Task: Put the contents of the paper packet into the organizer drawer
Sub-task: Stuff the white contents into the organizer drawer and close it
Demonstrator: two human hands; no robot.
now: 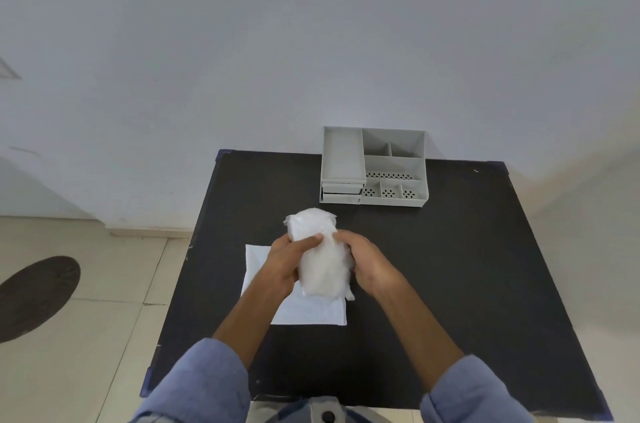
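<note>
Both of my hands hold a white, crinkly plastic-wrapped bundle [322,260] above the middle of the black table [450,266]. My left hand [289,258] grips its left side with the thumb across the front. My right hand [363,258] clasps its right side. Under the hands, a flat white paper packet [304,310] lies on the table. The grey organizer [374,166] stands at the table's far edge. It has open top compartments and two small drawers [341,192] at its front left, both pushed in.
A pale wall rises right behind the organizer. Tiled floor lies to the left of the table, with a dark round mat [34,294] on it. The table's right half is bare black surface.
</note>
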